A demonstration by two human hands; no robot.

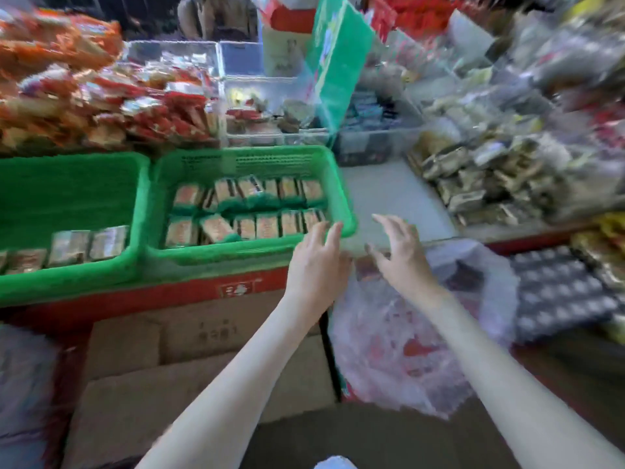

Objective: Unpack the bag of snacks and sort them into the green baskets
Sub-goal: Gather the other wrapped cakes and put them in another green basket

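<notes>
Bag (399, 333) is sagging at the counter's (152, 296) front edge, left hand (316, 262) and right hand (400, 257) hovering wide and empty; gripping its snacks (414, 350) probably comes next.

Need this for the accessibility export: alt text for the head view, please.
The left hand and right hand hover with fingers spread over the mouth of a clear plastic bag of snacks, holding nothing. Beside them a green basket holds two rows of orange packets; a second green basket further left holds a few silvery packets.
</notes>
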